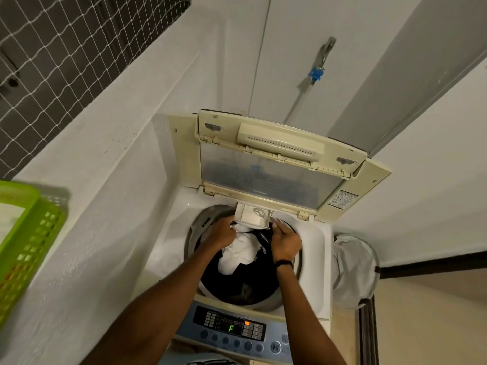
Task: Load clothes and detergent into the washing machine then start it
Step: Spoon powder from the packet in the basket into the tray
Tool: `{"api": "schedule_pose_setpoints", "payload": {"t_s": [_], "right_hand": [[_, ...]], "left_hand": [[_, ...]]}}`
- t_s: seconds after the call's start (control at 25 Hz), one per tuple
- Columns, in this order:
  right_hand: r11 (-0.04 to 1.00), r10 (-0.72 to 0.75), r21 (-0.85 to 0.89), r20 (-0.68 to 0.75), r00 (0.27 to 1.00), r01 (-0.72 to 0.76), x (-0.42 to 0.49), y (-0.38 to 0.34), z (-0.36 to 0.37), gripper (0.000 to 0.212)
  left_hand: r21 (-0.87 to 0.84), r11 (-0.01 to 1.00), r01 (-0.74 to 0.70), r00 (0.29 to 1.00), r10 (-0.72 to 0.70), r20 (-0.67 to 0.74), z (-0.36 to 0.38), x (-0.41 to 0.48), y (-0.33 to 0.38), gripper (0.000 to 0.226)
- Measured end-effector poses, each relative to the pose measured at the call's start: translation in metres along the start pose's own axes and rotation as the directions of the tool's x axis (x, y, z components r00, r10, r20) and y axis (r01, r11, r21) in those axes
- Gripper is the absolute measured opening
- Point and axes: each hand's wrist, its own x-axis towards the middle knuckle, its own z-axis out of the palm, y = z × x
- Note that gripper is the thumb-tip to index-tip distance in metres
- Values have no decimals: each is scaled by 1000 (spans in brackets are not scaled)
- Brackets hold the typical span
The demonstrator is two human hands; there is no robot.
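Observation:
The top-loading washing machine (168, 248) stands with its lid (271, 177) folded up. White and black clothes (241, 252) fill the drum. At the drum's back edge a small white detergent drawer (254, 216) sticks out over the clothes. My left hand (221, 234) is curled at the drawer's front left corner, over the white cloth. My right hand (286, 242), with a dark wristband, holds the drawer's front right corner. The fingertips of both are partly hidden. The control panel (232, 329) is lit and shows a green "F".
A green plastic basket (29, 233) sits on the white ledge at the left. A bin lined with a white bag (353, 270) stands right of the machine. On the wall behind are a tap with a blue connector (316, 73) and its hose.

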Motion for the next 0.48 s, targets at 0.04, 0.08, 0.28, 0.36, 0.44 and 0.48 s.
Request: {"api": "schedule_pose_setpoints", "payload": {"t_s": [0.04,0.08,0.28,0.36,0.44,0.48], "right_hand": [[992,96,77,24,995,-97,-1,-3,-2,21],[969,189,154,37,981,-192,-3,-6,-5,20],[775,442,423,169,881,-470,-19,-20,-19,20],[696,467,495,237,852,-520,-27,-31,-28,22],[634,470,545,291,833,-548,-38,-51,-39,24],[619,460,559,310,832,-551,-45,-62,-44,24]], "left_hand": [[-4,1000,-3,1000,3,-6,-1,-1,1,51],[-11,1000,-1,1000,1,-12,-2,-3,3,51],[-92,996,20,995,-29,-91,-11,-12,1,45],[-144,989,11,989,-32,-144,-20,-20,0,41],[-191,981,-15,977,-26,-211,-35,-35,2,33],[-213,977,-33,968,-22,-251,-42,-44,4,29]]}}
